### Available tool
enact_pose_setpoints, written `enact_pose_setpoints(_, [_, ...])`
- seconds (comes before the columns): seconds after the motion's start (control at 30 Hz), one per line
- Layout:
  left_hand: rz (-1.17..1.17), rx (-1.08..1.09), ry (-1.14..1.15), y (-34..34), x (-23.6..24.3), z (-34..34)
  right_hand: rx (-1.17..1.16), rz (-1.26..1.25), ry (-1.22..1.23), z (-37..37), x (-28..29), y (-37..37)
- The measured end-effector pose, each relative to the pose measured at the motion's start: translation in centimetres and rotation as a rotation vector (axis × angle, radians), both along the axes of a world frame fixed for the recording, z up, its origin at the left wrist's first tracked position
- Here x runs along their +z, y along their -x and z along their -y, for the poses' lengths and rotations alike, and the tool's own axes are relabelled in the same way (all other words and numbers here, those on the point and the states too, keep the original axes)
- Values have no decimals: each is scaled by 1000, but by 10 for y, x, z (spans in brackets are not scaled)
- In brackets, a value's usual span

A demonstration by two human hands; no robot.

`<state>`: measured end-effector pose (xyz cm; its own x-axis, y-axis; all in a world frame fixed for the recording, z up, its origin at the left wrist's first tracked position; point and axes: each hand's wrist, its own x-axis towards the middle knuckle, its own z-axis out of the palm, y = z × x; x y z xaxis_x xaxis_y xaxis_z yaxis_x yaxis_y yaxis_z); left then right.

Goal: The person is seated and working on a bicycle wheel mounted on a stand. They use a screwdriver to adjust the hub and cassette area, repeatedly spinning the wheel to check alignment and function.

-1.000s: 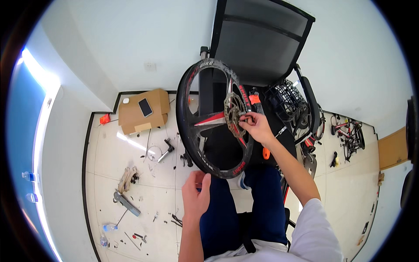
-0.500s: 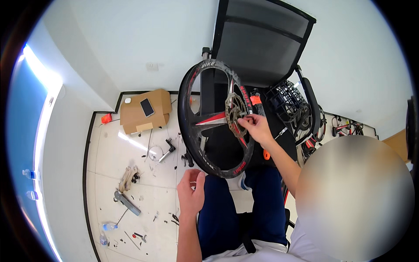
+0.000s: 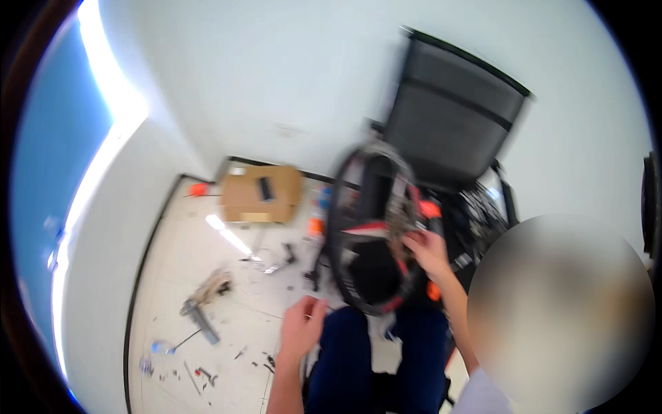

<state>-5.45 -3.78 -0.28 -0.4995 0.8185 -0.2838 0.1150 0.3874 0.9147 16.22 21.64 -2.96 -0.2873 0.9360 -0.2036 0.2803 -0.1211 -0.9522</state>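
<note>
A black bicycle wheel (image 3: 345,284) with broad red-and-silver spokes stands upright at the front of a black mesh chair (image 3: 452,103), smeared by motion. On its right side sits a metal brake disc (image 3: 398,224). My right hand (image 3: 431,255) is closed in a pinch at the hub, beside the disc; blur hides what lies between the fingertips. Left of my knees, my left hand (image 3: 301,328) hovers above the floor near the lower edge of the wheel, apart from it. Its fingers are loosely curled, the thumb stands off, and nothing shows in it.
A cardboard box (image 3: 233,201) with a phone (image 3: 265,189) on it lies by the wall. Tools, small parts and a grey tool-like piece (image 3: 202,324) litter the floor at left. An orange-and-black item (image 3: 431,209) and a black basket (image 3: 479,214) occupy the chair's right side.
The whole view has swung, so the wheel, chair and box appear farther right and lower, and blurred. My right hand stays at the hub; my left hand still hovers below the wheel.
</note>
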Motion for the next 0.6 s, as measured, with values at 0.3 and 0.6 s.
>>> enact_pose_setpoints(0.3, [-308,715,-138,121,29,66,-53,59,-202,-42,-66,-44])
enact_pose_setpoints(0.6, [-424,44,-323,55,130,49,23,-56,-166,-85,-98,-62])
